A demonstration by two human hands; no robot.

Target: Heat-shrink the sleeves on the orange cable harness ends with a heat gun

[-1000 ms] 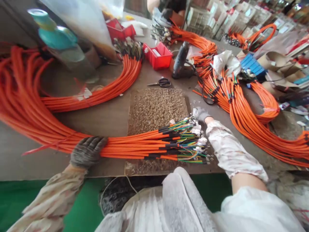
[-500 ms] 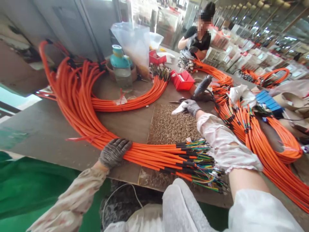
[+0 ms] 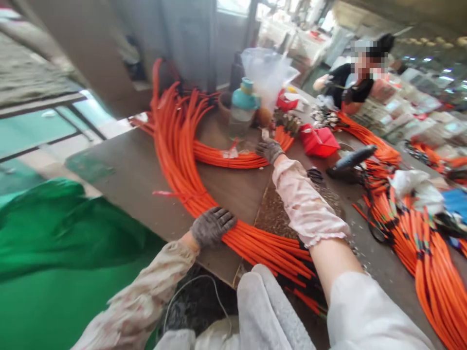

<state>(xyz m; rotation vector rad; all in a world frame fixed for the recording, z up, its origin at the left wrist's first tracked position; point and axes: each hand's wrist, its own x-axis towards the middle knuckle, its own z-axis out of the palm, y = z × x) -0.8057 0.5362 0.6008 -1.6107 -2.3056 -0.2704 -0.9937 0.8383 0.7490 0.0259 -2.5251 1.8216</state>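
A thick bundle of orange cables [image 3: 270,243] curves across the worktable, its cut ends at the right partly hidden behind my right arm. My left hand [image 3: 213,226], in a grey glove, lies on this bundle with its fingers stretched over the cables. My right hand [image 3: 270,149], also gloved, is closed over the second orange bundle [image 3: 244,159] farther back, beside that bundle's dark-tipped ends [image 3: 286,121]. A small white piece [image 3: 265,133] sticks out from its fingers; blur hides what kind it is. A white tag [image 3: 230,153] with a red tie sits on the second bundle.
Behind stand a teal-topped bottle [image 3: 243,107], a plastic bag [image 3: 268,73] and a red bin [image 3: 318,141]. A heat gun [image 3: 352,159] lies at the right, near more orange cables [image 3: 434,272]. Across the table is a person [image 3: 359,80]. Green cloth [image 3: 73,233] lies left.
My right hand has moved left and away from me with the white piece, from over the rough brown mat to the second bundle. My left hand stays on the near bundle. The view has turned left.
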